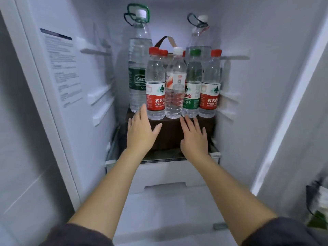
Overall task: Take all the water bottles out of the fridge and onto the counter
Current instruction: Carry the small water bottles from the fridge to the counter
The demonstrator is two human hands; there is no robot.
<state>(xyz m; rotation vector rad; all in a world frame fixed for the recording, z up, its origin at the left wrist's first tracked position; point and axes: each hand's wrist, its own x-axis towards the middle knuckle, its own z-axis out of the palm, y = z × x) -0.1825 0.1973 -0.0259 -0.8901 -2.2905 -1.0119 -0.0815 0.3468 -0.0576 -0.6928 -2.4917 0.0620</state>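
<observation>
Inside the open fridge, several small water bottles stand in a row on a dark brown box point(170, 134): a red-capped bottle point(155, 86), a white-capped bottle point(174, 86), a green-capped bottle point(192, 86) and another red-capped bottle point(210, 86). More red caps show behind them. Two large bottles with carry handles stand at the back, one on the left point(138, 68) and one on the right point(199, 34). My left hand point(142, 130) reaches in with straight fingers, fingertips beside the base of the left red-capped bottle. My right hand point(194, 135) is spread just below the green-capped bottle. Neither holds anything.
The box sits on a glass shelf point(110, 153) above a white drawer point(168, 174). Fridge walls with shelf rails close in on both sides. A brown strap handle point(166, 40) rises behind the small bottles. A dark bag point(317, 206) hangs at the lower right.
</observation>
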